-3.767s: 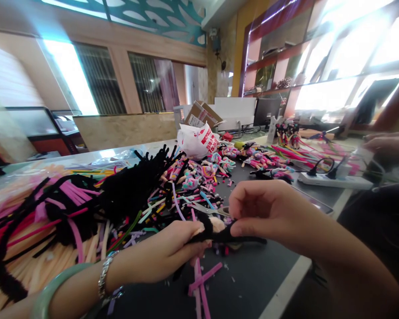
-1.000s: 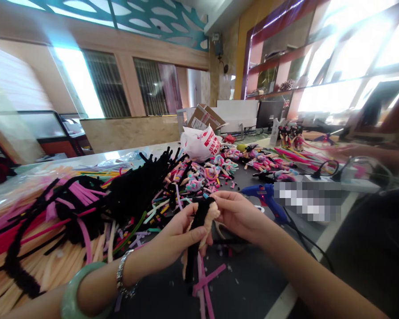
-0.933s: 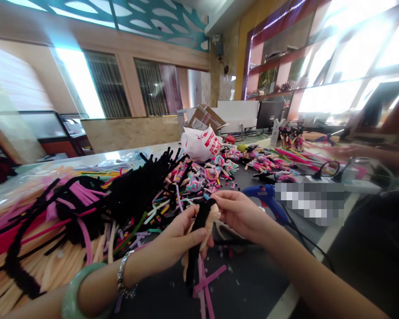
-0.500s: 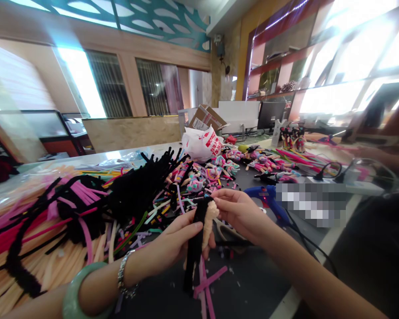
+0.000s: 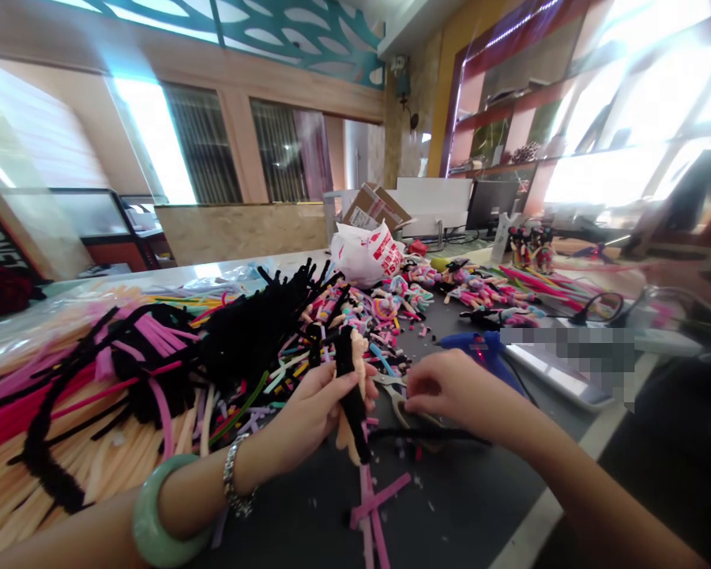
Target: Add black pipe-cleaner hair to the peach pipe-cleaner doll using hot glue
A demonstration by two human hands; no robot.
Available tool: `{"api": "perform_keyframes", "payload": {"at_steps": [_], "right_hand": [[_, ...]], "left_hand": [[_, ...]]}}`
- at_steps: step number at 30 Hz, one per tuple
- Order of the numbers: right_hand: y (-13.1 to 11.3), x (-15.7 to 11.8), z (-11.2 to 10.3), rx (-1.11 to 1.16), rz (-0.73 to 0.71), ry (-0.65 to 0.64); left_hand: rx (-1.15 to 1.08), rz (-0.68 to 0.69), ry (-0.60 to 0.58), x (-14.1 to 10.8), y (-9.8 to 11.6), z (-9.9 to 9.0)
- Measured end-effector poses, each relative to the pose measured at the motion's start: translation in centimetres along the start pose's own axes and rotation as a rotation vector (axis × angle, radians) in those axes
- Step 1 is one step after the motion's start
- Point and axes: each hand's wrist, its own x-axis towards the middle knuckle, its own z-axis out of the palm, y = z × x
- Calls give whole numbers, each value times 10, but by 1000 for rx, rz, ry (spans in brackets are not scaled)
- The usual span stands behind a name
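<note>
Near the centre, my left hand [image 5: 325,399] is closed around a small figure [image 5: 359,363] of cream and black fuzzy stems, held nearly upright over the dark table mat. My right hand [image 5: 444,387] has curled fingers at the handles of a pair of scissors [image 5: 398,397], which lie on the mat; whether the fingers grip them is hard to tell. A blue glue gun [image 5: 479,348] lies just beyond my right hand. Pink stems [image 5: 379,502] cross on the mat below the figure.
Bundles of black [image 5: 254,324] and cream stems [image 5: 12,506] cover the left side. Finished small dolls [image 5: 486,288] and cut scraps lie further back, near a white plastic bag [image 5: 364,253]. A cable runs behind my right forearm. A person's blurred arm [image 5: 687,276] shows at far right.
My right hand has left the figure's top and moved right and down to the scissors. In my left hand the figure has turned and its black strands now point down to the right.
</note>
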Motion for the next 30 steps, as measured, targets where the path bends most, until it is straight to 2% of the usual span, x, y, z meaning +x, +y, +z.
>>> {"api": "perform_keyframes", "payload": {"at_steps": [4, 8, 11, 14, 17, 20, 23, 27, 30], "right_hand": [[-1, -4, 13, -198, -38, -149], [-1, -2, 25, -310, -48, -192], [-4, -3, 19, -320, -53, -219], [-10, -6, 6, -322, -47, -193], [-18, -8, -6, -295, -19, -75], [-27, -10, -7, -142, -2, 113], [-35, -11, 1, 162, -31, 232], [-44, -9, 13, 657, -42, 188], [-45, -7, 18, 905, -17, 130]], "left_hand": [[-22, 38, -2, 4, -3, -4], [-40, 55, -51, 3, -5, -5], [-38, 59, -51, 2, -4, -5], [-40, 60, -31, 1, -3, -4], [-46, 61, -9, 1, -3, -4], [-23, 52, -2, -1, -2, -3], [43, 27, -23, -4, -3, -1], [118, 9, -38, -6, -5, 1], [179, -7, -56, -8, -6, 3]]}}
